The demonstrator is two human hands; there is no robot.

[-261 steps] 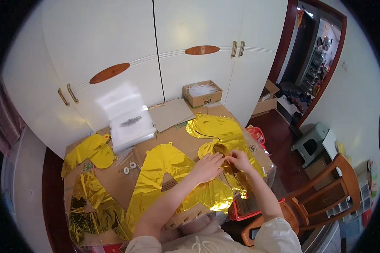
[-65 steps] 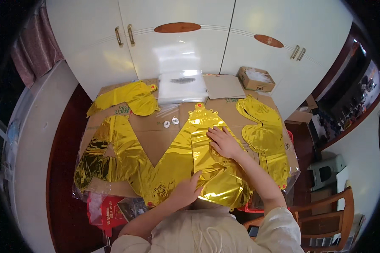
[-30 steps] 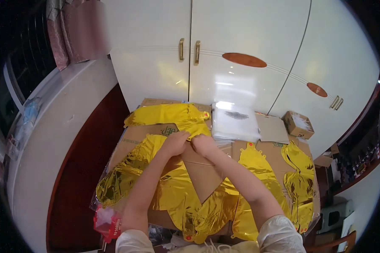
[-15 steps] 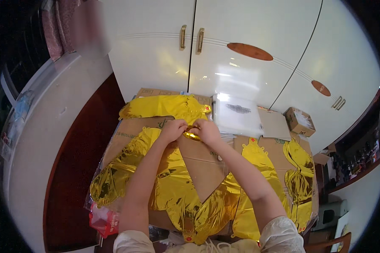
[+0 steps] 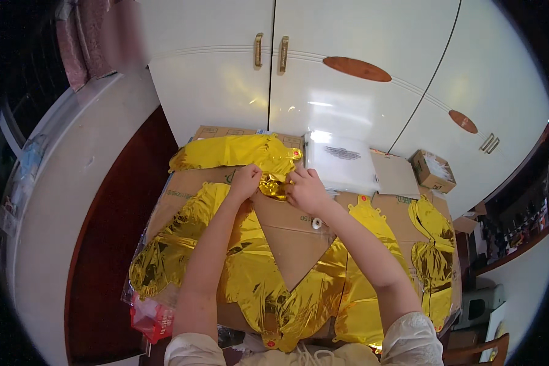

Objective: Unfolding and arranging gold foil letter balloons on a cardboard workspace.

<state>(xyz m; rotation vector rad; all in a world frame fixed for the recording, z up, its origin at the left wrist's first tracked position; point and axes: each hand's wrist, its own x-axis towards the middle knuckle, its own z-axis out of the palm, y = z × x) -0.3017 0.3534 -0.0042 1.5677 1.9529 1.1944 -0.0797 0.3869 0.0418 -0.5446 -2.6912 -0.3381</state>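
Note:
Flat gold foil balloons lie spread over brown cardboard point(image 5: 290, 235). My left hand point(image 5: 245, 181) and my right hand point(image 5: 305, 190) meet at the far middle of the cardboard, both pinching a crumpled bit of gold foil point(image 5: 274, 186) at the lower edge of the far gold balloon point(image 5: 232, 152). A large V-shaped gold balloon point(image 5: 250, 274) lies under my forearms. A small white roll point(image 5: 316, 223) sits on the cardboard beside my right wrist.
White cupboard doors point(image 5: 323, 79) with brass handles stand behind. A clear plastic packet point(image 5: 341, 165) and a small open cardboard box point(image 5: 432, 171) lie at the back right. More gold balloons point(image 5: 433, 250) lie at the right. A red packet point(image 5: 149, 314) sits at the near left. Dark floor at left.
My head has turned left over the last seconds. Both hands have moved from the right-hand balloons to the far balloon and closed together on its crumpled edge.

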